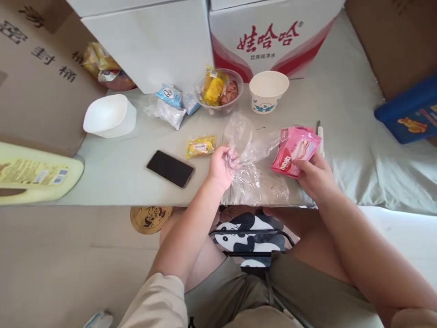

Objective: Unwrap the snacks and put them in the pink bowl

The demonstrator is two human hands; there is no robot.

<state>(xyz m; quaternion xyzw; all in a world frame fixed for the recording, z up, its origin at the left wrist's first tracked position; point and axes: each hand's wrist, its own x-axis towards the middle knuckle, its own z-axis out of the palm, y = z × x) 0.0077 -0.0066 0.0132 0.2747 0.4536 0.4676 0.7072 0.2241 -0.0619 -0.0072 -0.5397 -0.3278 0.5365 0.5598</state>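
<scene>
My left hand (221,168) is closed around a crumpled clear plastic bag (249,177), which spreads over the front edge of the cloth-covered surface. In my right hand (316,175) are pink snack packets (295,152) marked "nabati", gripped with the thumb on top. Part of the clear bag reaches to the packets' left side; whether it is joined to them I cannot tell. Just left of my left hand lies a small yellow snack packet (200,146). A black phone (170,168) rests further left. Behind the pink packets, a white pen-like object (320,136) is partly hidden.
Toward the back stand a white tub (109,116), blue and silver packets (169,102), a clear bowl (218,107) with wrapped snacks and a paper cup (268,93). White cartons (262,41) rise behind. A yellow jug (41,175) lies left; a blue package (409,111) is right.
</scene>
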